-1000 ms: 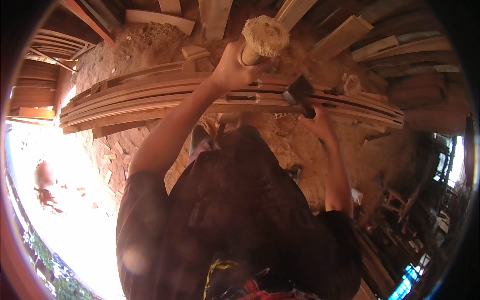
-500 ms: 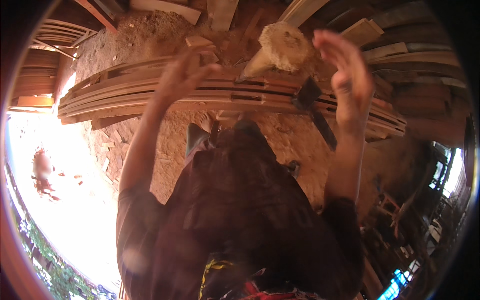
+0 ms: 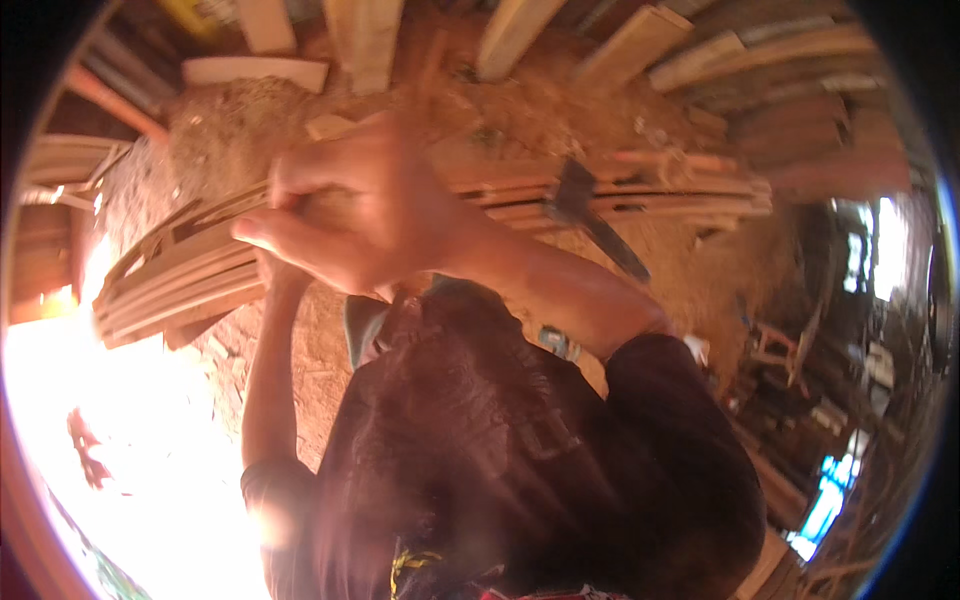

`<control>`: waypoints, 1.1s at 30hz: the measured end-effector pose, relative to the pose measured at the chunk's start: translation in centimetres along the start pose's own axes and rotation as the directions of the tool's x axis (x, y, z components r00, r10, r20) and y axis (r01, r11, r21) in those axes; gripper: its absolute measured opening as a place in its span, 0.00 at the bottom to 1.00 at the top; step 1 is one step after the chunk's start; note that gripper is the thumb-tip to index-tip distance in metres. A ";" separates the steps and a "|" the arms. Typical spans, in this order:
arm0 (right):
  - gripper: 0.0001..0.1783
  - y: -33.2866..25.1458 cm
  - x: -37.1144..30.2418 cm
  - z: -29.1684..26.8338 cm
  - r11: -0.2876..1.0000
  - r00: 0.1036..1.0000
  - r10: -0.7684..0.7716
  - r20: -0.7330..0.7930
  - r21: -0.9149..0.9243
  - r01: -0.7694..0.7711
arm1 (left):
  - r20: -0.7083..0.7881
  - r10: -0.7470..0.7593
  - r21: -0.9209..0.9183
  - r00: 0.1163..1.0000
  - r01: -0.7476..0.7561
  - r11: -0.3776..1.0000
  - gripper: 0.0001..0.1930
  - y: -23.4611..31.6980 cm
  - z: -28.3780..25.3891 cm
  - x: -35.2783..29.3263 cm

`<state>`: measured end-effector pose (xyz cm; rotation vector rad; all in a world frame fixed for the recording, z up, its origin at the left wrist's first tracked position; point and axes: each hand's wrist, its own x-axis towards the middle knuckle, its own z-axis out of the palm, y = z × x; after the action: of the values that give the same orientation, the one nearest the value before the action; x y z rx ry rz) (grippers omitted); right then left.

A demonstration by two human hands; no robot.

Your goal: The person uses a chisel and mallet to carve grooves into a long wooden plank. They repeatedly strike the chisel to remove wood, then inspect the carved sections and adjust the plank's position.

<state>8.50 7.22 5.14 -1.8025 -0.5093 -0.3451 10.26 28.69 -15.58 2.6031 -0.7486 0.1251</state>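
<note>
My right hand (image 3: 375,205) reaches across to the left, above a stack of long slotted wooden bars (image 3: 190,275). Its fingers and thumb curl together; what lies between them, if anything, I cannot make out. Beneath it is my left hand (image 3: 282,275), mostly covered by the right one, so its fingers do not show. A dark hammer-like tool (image 3: 573,195) rests across the bars to the right, its dark shaft slanting toward me. The round-headed wooden mallet from the earlier view does not show.
Several boards (image 3: 365,45) stick in from the far side. Planks lie stacked at the far right (image 3: 815,150). A small teal-and-grey tool (image 3: 558,342) is on the sawdust-covered ground (image 3: 690,265) by my right forearm. Wood offcuts (image 3: 215,350) are scattered at left.
My hands were raised apart on either side of the mallet; now the right has swung left over the left hand. The mallet has gone from sight. The view has shifted.
</note>
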 end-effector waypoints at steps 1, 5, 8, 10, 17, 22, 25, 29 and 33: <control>0.12 0.8 0.8 2.9 0.993 0.996 0.065 0.068 -0.106 -0.058 | 0.006 0.015 -0.014 1.000 -0.014 1.000 0.22 0.6 0.0 0.2; 0.14 2.0 1.8 7.4 0.951 0.985 0.135 0.106 -0.292 -0.099 | -0.003 -0.017 -0.021 1.000 0.017 1.000 0.21 0.8 -0.4 -1.5; 0.16 1.2 1.7 6.9 0.970 0.942 0.227 0.249 -0.146 -0.195 | -0.032 -0.048 -0.005 0.998 0.048 0.999 0.21 0.3 -0.9 -1.1; 0.17 0.4 1.9 4.3 0.958 0.895 0.283 0.344 -0.052 -0.283 | -0.025 -0.039 -0.011 0.999 0.039 0.999 0.21 0.5 -0.7 -1.4; 0.17 3.7 2.3 8.5 0.934 0.875 0.347 0.337 -0.206 -0.292 | -0.039 -0.032 -0.028 0.999 0.031 0.999 0.21 1.5 -0.4 -0.6; 0.15 2.0 2.1 7.2 0.949 0.864 0.314 0.393 -0.134 -0.284 | -0.065 -0.063 0.000 0.996 0.063 0.998 0.20 1.4 -0.5 -0.7; 0.03 0.2 1.6 -0.1 0.908 0.882 0.255 0.398 0.215 -0.359 | -0.092 -0.053 0.004 0.994 0.054 0.999 0.20 1.2 0.6 0.5; 0.02 -2.6 -1.1 -7.7 0.977 0.982 0.039 0.183 0.199 -0.076 | -0.047 -0.060 -0.024 0.997 0.059 0.998 0.19 1.6 0.2 1.2; 0.08 -1.6 -3.2 -10.7 0.942 0.997 0.015 0.078 0.332 -0.041 | 0.106 -0.115 -0.069 0.988 0.123 0.990 0.19 1.9 -1.0 1.0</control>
<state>5.16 -3.20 7.94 -1.4951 -0.5583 -0.1595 10.16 27.18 -13.73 2.5899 -0.6179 -0.0705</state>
